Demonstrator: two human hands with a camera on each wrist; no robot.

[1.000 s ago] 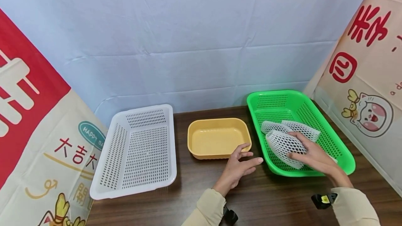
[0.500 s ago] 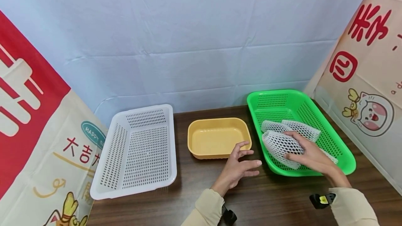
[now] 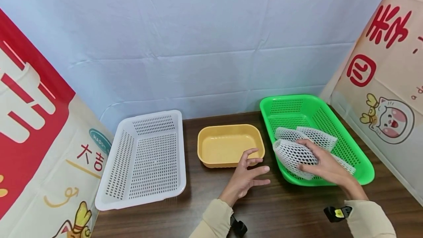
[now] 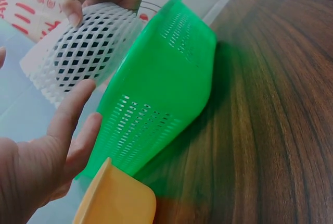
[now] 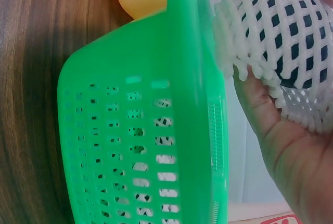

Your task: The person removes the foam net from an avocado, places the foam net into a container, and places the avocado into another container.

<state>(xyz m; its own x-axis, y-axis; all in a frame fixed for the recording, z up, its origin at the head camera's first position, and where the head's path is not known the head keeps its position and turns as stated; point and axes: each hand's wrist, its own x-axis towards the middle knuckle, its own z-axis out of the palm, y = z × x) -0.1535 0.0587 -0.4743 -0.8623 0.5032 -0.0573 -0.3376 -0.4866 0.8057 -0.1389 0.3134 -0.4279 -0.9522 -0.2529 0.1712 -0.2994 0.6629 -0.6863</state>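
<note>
My right hand [image 3: 327, 164] grips a white foam fruit net [image 3: 292, 157] over the near left part of the green basket [image 3: 368, 173]. Something dark and rounded shows through the mesh of the net [image 5: 291, 31] in the right wrist view; its kind is hidden. Other white foam nets [image 3: 318, 137] lie in the basket behind and beside it. My left hand [image 3: 243, 177] hovers with spread fingers, holding nothing, by the near right corner of the yellow tray [image 3: 228, 148]. In the left wrist view its fingers [image 4: 73, 109] point toward the held net, apart from it.
A white perforated basket [image 3: 181, 179] stands on the left of the brown wooden table [image 3: 211, 197]. The tray sits between the two baskets. A pale cloth [image 3: 205, 47] closes off the back, and printed cloths hang at both sides.
My right hand has shifted slightly left with the foam net, whose tip now reaches the basket's left rim. My left hand has drawn back a little to the left, fingers still spread.
</note>
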